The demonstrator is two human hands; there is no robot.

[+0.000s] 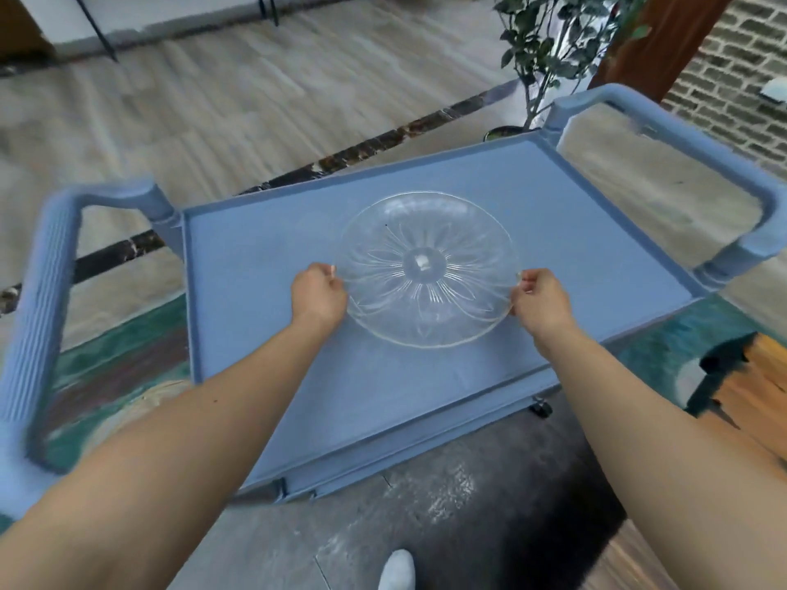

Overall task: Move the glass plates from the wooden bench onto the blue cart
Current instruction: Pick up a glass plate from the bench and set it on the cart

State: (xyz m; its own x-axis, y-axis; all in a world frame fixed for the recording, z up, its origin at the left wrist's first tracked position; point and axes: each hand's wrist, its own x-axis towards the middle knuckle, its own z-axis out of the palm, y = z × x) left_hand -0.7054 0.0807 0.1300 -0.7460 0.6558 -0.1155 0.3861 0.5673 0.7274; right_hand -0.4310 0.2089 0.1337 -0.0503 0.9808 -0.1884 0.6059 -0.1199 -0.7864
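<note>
A clear glass plate point(426, 268) with a petal pattern is over the middle of the blue cart's top tray point(264, 266). I cannot tell whether it rests on the tray or hovers just above it. My left hand point(319, 295) pinches the plate's left rim. My right hand point(538, 298) pinches its right rim. A corner of the wooden bench point(749, 389) shows at the right edge, with no plates visible on it.
The cart has raised handles at its left end point(47, 308) and right end point(707, 138). A potted plant point(549, 49) stands beyond the cart's far corner. A brick wall point(732, 74) is at the far right. My foot point(398, 570) is on the floor below the cart.
</note>
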